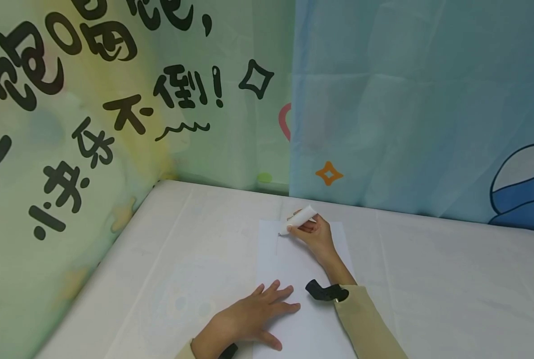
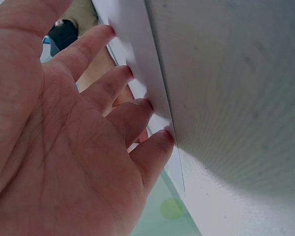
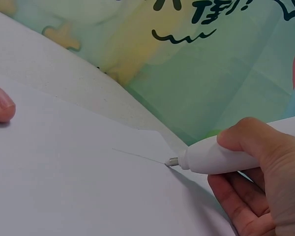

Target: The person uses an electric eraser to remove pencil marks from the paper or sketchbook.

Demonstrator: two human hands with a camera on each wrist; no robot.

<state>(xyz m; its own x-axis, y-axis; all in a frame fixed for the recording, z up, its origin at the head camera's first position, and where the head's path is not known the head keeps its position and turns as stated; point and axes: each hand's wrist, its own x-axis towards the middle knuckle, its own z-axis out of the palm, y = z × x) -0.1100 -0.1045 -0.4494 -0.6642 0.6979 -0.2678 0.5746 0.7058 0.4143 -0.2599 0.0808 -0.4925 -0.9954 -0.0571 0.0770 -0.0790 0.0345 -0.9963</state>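
In the head view a sheet of white paper (image 1: 293, 264) lies on the table. My right hand (image 1: 317, 238) grips a thick white pen (image 1: 301, 218) near the paper's far left corner. The right wrist view shows the pen's metal tip (image 3: 173, 162) on the paper, at one end of a thin, faint line (image 3: 137, 155). My left hand (image 1: 260, 314) lies with spread fingers over the near left part of the sheet. In the left wrist view its fingertips (image 2: 163, 137) rest on the paper's edge strip.
A white cloth covers the table (image 1: 437, 284). Behind it hangs a blue curtain (image 1: 406, 99), and a green printed one (image 1: 231, 154) with black characters stands at the back and left. A black band (image 1: 327, 291) sits at my right sleeve's cuff.
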